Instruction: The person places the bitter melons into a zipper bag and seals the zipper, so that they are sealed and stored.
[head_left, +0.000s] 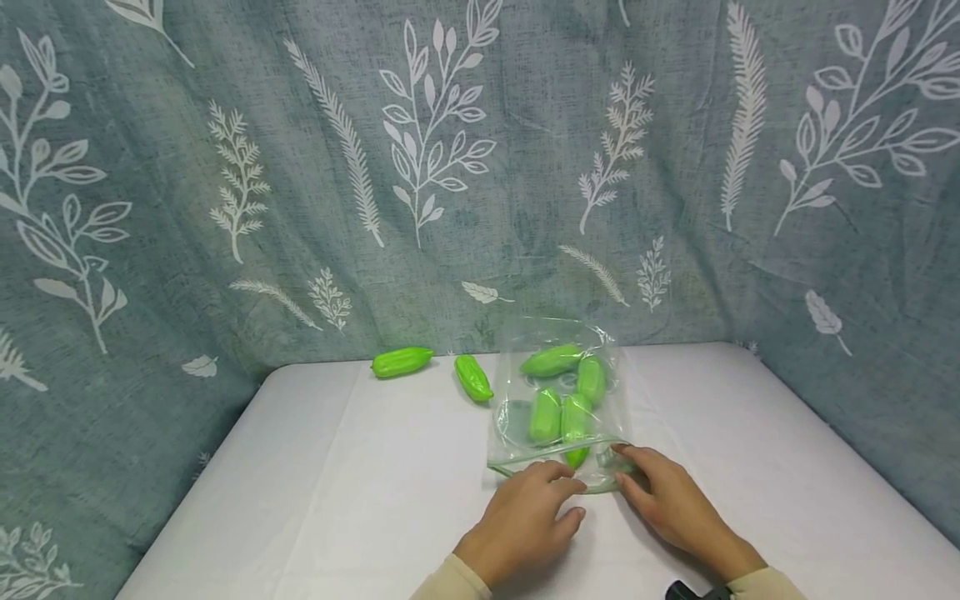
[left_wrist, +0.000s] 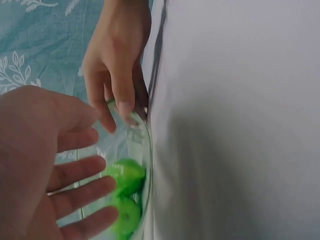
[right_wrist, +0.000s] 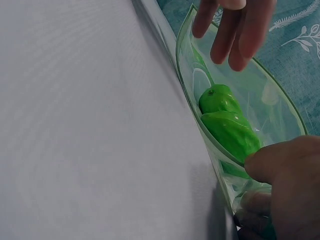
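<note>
A clear zip-top bag [head_left: 513, 429] with a green-edged mouth lies on the table, its mouth toward me and parted. Inside are several shiny green, tapered, ridged vegetables [head_left: 546, 415]; the tip of one reaches the mouth. My right hand [head_left: 671, 500] pinches the bag's rim at the right corner, thumb on the near edge in the right wrist view. My left hand [head_left: 525, 517] hovers at the mouth's near edge with fingers spread loosely and nothing in them. In the left wrist view, its fingers [left_wrist: 82, 195] overlap the bag beside two vegetables [left_wrist: 127, 177].
Two more green vegetables lie outside the bag to its left: one [head_left: 472, 377] close by it, the other [head_left: 402, 362] near the table's back edge. A white cloth covers the table [head_left: 360, 475]. Blue-grey leaf-patterned fabric [head_left: 525, 167] hangs behind and at both sides.
</note>
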